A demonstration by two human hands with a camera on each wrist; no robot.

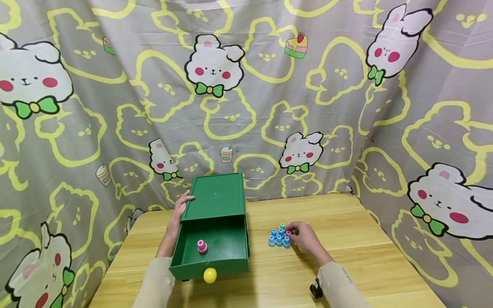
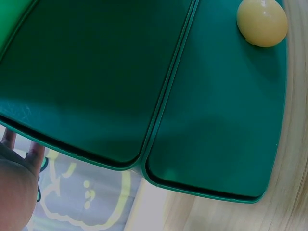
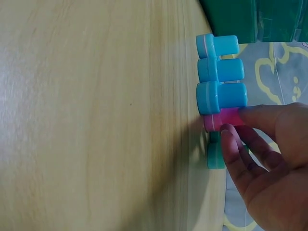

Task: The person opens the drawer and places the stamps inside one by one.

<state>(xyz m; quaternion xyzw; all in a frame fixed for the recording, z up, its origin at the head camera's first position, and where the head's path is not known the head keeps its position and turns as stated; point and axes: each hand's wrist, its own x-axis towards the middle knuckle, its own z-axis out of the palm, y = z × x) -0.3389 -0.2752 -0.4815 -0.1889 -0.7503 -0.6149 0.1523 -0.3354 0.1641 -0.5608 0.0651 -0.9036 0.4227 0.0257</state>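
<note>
The right hand (image 1: 304, 235) pinches a small pink stepped plastic peg (image 3: 230, 116) by its narrow upper part, between thumb and fingers; the peg's long axis is upright, its wider base down at the table (image 1: 346, 239), though whether it is lifted at all I cannot tell. That peg is on the right side of a close cluster of light-blue stepped plastic pegs (image 1: 279, 240), with a green plastic peg (image 3: 215, 155) beside the fingers. The pulled-out green plastic drawer (image 1: 231, 267) lies to the left of the right hand, across a strip of bare wood, its yellow round knob (image 1: 209, 275) facing the person; a second pink plastic peg (image 1: 202, 247) stands inside. The left hand (image 1: 178, 216) is nearer the drawer, its extended fingers resting along the left side of the green plastic cabinet (image 1: 217, 194), gripping nothing. The surface is pale wood grain, and a grey curtain (image 1: 269, 122) printed with white rabbits and yellow outlines hangs close behind the cabinet.
</note>
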